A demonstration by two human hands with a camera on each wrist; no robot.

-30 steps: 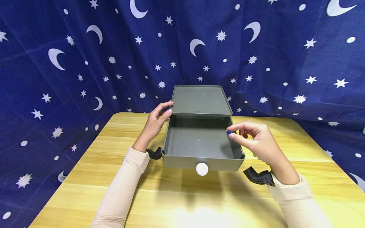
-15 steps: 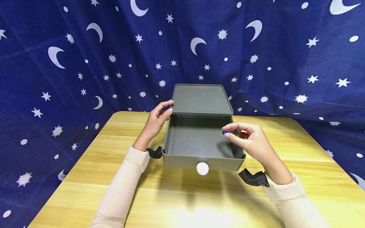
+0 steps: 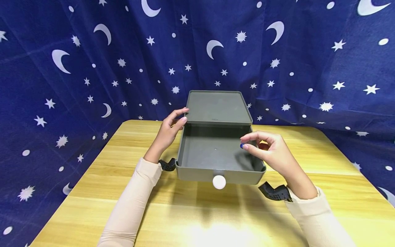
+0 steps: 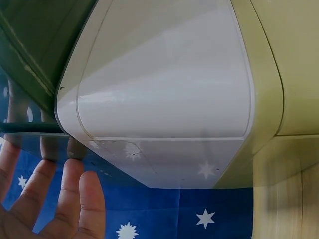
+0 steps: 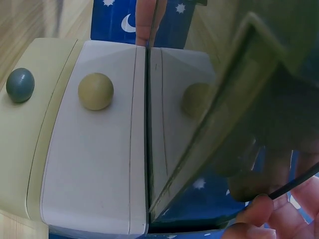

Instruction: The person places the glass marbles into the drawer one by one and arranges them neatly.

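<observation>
A grey drawer (image 3: 216, 154) with a white knob (image 3: 219, 182) is pulled out from under the flat top (image 3: 219, 107) of a small drawer cabinet. At its upper left, my left hand (image 3: 166, 132) rests its fairly straight fingers against the cabinet's edge. In the left wrist view those fingers (image 4: 67, 199) lie along the dark side wall. Over the drawer's right wall, my right hand (image 3: 274, 147) has a small blue bead (image 3: 242, 145) at its fingertips. The bead sits against the thumb tip, just below the index fingertip. My other right fingers are partly hidden.
Lower drawers show in the right wrist view: a white drawer (image 5: 89, 164) with a yellow knob (image 5: 95, 91) and a cream drawer (image 5: 20, 149) with a blue-grey knob (image 5: 20, 85). The cabinet stands on a wooden table (image 3: 197, 212) before a blue star-patterned curtain (image 3: 123, 68).
My right hand has moved left, bringing the bead farther over the drawer. In the last half second the bead has slipped slightly lower between the fingertips. My left hand stays put.
</observation>
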